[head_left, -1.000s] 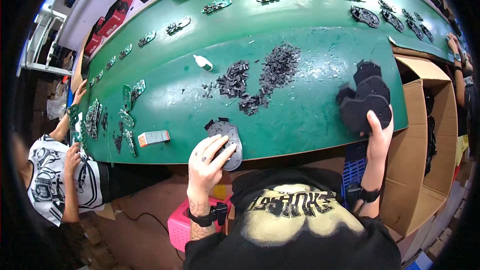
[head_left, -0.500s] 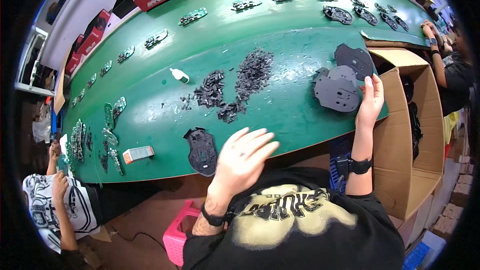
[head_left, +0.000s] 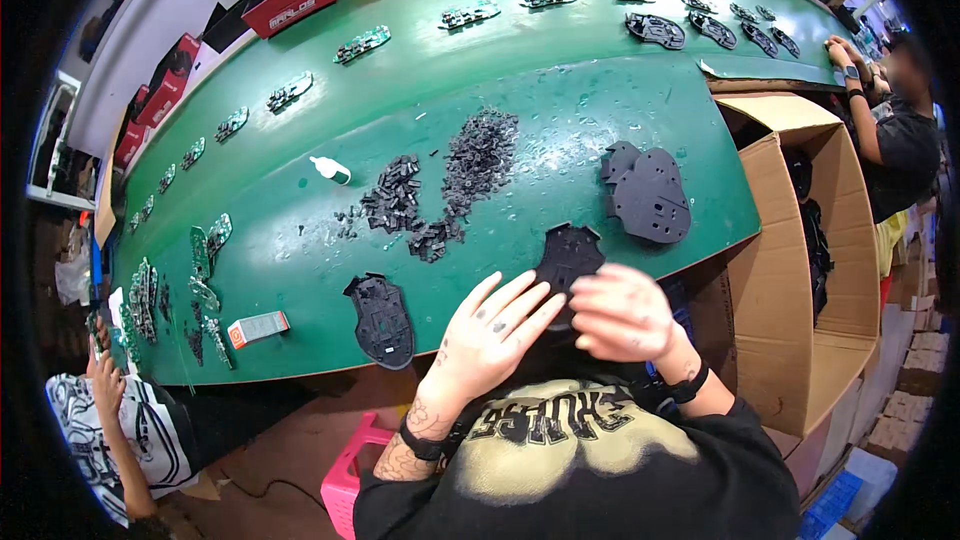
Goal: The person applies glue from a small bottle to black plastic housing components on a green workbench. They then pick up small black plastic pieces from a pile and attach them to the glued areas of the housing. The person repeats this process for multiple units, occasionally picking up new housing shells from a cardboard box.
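Observation:
A black mouse base shell (head_left: pixel 567 254) is at the table's near edge, between my two hands. Stretched flat, the fingers of my left hand (head_left: pixel 488 338) reach to the shell's left side and hold nothing. Over its lower right side is my right hand (head_left: pixel 626 314). Motion smears those fingers, and their grip on the shell cannot be made out; the hands cover the shell's lower part. To the left, a second black base shell (head_left: pixel 383 322) lies flat with its inner side up. Further right, overlapping black shells (head_left: pixel 650 198) rest near the table's corner.
Piles of small black parts (head_left: pixel 480 155) lie mid-table beside a white bottle (head_left: pixel 330 170). Green circuit boards (head_left: pixel 290 91) line the far strip. A small box (head_left: pixel 257 328) is at left. An open carton (head_left: pixel 790 270) stands right; co-workers sit at both sides.
One black shell has come from the stack at right to the near edge in front of me. My right hand has swung left beside my left hand. The view has shifted slightly.

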Available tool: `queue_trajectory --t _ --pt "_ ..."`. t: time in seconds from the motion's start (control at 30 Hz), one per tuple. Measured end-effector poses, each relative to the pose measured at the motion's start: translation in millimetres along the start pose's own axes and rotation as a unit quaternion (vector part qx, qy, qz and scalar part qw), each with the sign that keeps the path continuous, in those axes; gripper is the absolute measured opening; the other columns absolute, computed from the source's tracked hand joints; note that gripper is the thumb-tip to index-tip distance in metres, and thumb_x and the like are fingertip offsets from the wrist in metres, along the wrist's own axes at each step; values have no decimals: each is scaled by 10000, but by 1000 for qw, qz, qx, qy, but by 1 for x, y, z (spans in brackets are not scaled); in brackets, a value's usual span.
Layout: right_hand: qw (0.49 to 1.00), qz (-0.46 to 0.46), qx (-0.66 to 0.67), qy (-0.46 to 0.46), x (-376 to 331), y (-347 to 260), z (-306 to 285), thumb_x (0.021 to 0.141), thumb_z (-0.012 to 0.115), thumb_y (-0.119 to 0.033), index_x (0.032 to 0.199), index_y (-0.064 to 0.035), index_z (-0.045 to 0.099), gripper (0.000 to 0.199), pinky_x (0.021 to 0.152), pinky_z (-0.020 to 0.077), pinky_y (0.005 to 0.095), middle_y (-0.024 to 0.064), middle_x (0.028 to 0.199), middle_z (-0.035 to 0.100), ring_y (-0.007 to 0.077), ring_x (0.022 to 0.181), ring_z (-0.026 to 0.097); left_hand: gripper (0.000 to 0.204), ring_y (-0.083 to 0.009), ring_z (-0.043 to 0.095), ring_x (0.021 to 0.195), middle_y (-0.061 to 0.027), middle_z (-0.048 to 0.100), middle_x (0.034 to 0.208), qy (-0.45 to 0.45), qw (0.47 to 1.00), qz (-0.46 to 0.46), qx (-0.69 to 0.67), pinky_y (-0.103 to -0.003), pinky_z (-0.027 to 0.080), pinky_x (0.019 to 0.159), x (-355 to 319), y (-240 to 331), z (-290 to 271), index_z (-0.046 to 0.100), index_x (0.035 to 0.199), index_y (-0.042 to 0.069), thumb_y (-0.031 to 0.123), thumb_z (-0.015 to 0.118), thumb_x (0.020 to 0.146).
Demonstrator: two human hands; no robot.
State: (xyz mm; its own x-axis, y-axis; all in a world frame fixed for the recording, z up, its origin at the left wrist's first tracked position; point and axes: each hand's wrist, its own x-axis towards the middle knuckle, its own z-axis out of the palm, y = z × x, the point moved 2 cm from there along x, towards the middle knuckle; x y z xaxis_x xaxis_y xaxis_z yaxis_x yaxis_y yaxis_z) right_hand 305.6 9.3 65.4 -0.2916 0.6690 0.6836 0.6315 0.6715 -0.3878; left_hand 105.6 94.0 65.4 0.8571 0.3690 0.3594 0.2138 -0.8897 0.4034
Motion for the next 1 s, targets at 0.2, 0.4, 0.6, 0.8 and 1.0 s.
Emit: queue_trajectory --t 0.2,0.4,0.6,0.8,1.0 --pt "925 318 -195 70 -3 45 -39 677 791 -106 1195 -52 613 551 1048 382 477 158 1289 563 361 1257 484 420 -262 567 1088 -65 597 1142 13 996 -81 21 -501 379 1039 -21 0 -10 672 1084 124 68 691 668" --pt "933 259 -241 69 -2 58 -46 729 745 -70 1122 -33 644 407 1048 392 470 137 1197 642 326 1194 564 332 -255 562 978 -58 564 977 75 991 -109 34 -510 417 995 -34 -7 -15 692 973 108 108 738 644" --pt "922 317 -202 97 8 54 -43 697 686 -27 1113 -30 642 419 1006 423 413 126 1195 610 315 1140 556 168 -277 606 953 -84 620 991 121 987 -107 -5 -470 466 943 -42 -6 -12 615 764 78 70 740 653" --pt "923 327 -183 88 17 63 -51 758 618 -37 1093 -22 635 336 959 437 381 138 1132 612 303 1075 569 233 -311 592 1024 -118 612 1061 103 983 -151 13 -461 460 959 -40 -11 -24 635 931 44 88 729 722" --pt "928 291 -211 100 15 83 -58 865 627 -64 1083 -18 654 224 932 455 371 141 1097 644 306 1051 596 374 -336 551 1110 -152 565 1171 85 976 -188 70 -447 440 994 -19 -29 -31 592 1168 29 62 658 802"
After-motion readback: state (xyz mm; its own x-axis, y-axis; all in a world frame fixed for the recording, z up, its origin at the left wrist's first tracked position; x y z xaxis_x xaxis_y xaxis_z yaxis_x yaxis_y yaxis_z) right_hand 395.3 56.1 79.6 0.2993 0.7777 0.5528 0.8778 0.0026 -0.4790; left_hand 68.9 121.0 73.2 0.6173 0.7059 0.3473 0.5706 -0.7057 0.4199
